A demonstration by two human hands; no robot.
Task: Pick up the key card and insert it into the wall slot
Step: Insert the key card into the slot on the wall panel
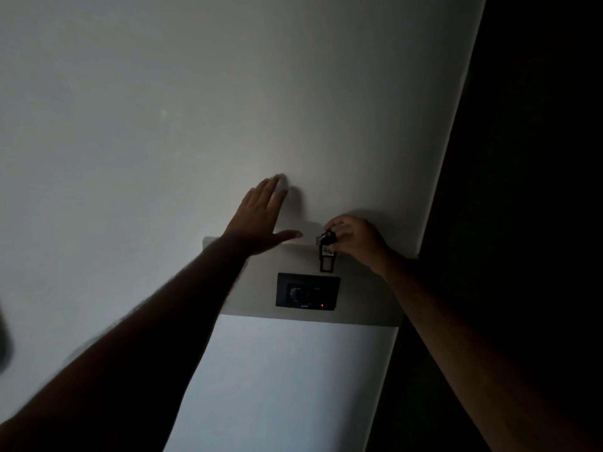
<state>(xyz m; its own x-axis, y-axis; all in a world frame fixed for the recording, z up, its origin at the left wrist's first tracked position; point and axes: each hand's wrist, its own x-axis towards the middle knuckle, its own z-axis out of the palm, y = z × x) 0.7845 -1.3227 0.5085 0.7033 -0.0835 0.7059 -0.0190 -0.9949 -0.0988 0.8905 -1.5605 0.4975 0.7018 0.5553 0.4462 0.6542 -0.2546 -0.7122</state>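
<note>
The room is dim. My right hand [354,238] pinches the top of a dark key card tag [327,256] with a ring, which hangs straight down just above a black wall panel [307,291]. The panel has a round knob and a small red light; its slot is too dark to make out. My left hand [261,218] lies flat against the pale wall, fingers spread, up and to the left of the panel.
A light backing plate [368,305] surrounds the black panel. A dark door or frame edge [456,158] runs down the right side. A dark blurred object [5,340] sits at the left edge.
</note>
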